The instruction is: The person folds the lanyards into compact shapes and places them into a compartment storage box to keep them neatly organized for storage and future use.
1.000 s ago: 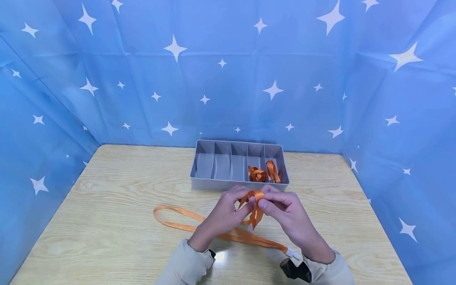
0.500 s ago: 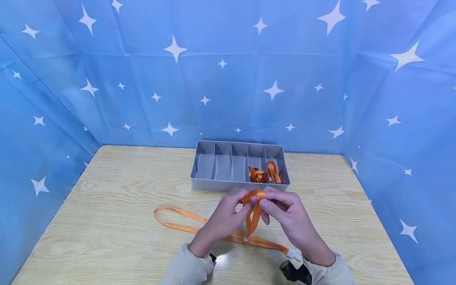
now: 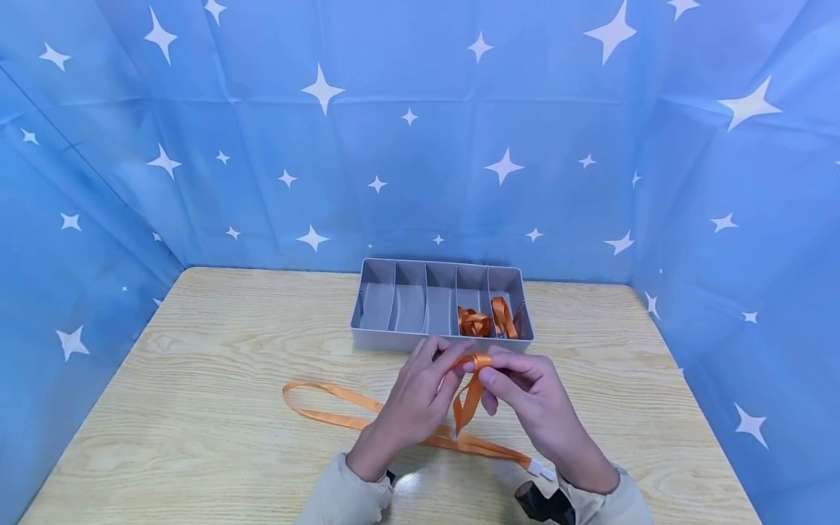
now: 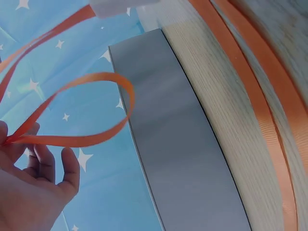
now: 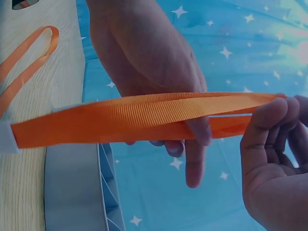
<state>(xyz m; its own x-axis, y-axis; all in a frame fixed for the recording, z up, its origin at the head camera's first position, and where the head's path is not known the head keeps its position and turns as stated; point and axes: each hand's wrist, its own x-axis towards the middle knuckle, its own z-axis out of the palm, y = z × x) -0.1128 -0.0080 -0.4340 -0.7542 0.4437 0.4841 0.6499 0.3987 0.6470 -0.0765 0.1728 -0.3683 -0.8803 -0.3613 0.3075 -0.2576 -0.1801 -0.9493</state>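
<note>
An orange lanyard [image 3: 467, 401] hangs between the two hands above the table, its small pale end dangling. My right hand [image 3: 534, 394] pinches its top fold between thumb and fingers. Close on the left, my left hand [image 3: 420, 394] holds the band at its fingers. In the right wrist view the doubled orange band [image 5: 144, 113] stretches from a white clip [image 5: 7, 138] to a pinching hand [image 5: 274, 159], crossing another hand's fingers [image 5: 195, 166]. A loop [image 4: 127, 96] stands out from the hand in the left wrist view. A second orange lanyard [image 3: 328, 417] lies on the table.
Behind the hands stands a grey divided tray [image 3: 420, 340] with several compartments. Its two rightmost hold coiled orange lanyards [image 3: 475, 322]. The wooden table [image 3: 197, 408] meets a blue star-patterned curtain [image 3: 420, 146]. Black wrist gear [image 3: 545, 503] sits by the right sleeve.
The lanyard's dangling part has swung down and left. My left hand has turned, its fingers lifting and extending toward the right hand, which has barely moved.
</note>
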